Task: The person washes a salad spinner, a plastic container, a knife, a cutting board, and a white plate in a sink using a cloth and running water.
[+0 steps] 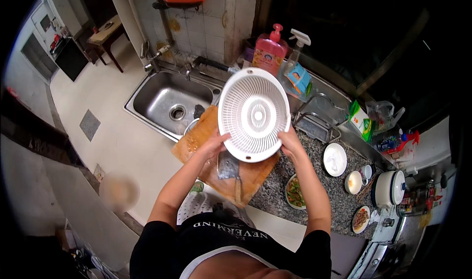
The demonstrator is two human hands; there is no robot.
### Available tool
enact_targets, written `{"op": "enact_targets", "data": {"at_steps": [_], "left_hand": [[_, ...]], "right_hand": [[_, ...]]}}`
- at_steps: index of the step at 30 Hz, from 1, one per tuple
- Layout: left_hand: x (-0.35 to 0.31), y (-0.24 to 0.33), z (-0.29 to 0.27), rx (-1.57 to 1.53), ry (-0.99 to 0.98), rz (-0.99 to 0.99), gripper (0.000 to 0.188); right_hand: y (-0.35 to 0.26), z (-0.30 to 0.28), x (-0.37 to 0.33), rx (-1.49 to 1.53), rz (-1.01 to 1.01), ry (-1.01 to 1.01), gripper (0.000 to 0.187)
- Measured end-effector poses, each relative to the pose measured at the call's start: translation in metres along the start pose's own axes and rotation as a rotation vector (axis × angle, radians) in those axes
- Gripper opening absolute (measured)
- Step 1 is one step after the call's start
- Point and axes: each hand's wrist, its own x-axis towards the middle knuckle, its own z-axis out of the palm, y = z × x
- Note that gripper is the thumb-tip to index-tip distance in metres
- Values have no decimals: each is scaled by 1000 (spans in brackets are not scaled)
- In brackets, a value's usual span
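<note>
I hold a round white plastic colander (pixel 254 114) up over the counter, its slotted inside facing me. My left hand (pixel 214 144) grips its lower left rim and my right hand (pixel 291 142) grips its lower right rim. Below it lies a wooden cutting board (pixel 250 178) with a cleaver (pixel 228 165) resting on it, blade toward the sink.
A steel sink (pixel 164 99) sits left of the board. Behind stand a pink pump bottle (pixel 269 50) and a spray bottle (pixel 296 70). On the granite counter are a wire rack (pixel 317 119), a white plate (pixel 335 159), a dish of greens (pixel 295 193), small bowls and a white pot (pixel 389 188).
</note>
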Motion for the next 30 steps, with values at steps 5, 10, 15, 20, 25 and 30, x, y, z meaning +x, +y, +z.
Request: {"op": "enact_targets", "data": {"at_steps": [5, 10, 15, 20, 25, 30], "left_hand": [[2, 58, -109, -83, 227, 60, 59], [-9, 99, -212, 27, 361, 60, 69], [-17, 123, -262, 14, 394, 2, 75], [-6, 121, -267, -128, 209, 23, 83], [2, 116, -217, -254, -213, -45, 55], [-8, 74, -152, -16, -184, -323, 40]], "right_hand": [[-43, 140, 52, -638, -672, 84, 70], [-55, 278, 79, -1148, -868, 25, 74], [-19, 333, 101, -1445, -1029, -53, 75], [5, 325, 95, -1127, -795, 131, 82], [57, 271, 87, -76, -573, 335, 73], [82, 192, -22, 237, -376, 514, 70]]}}
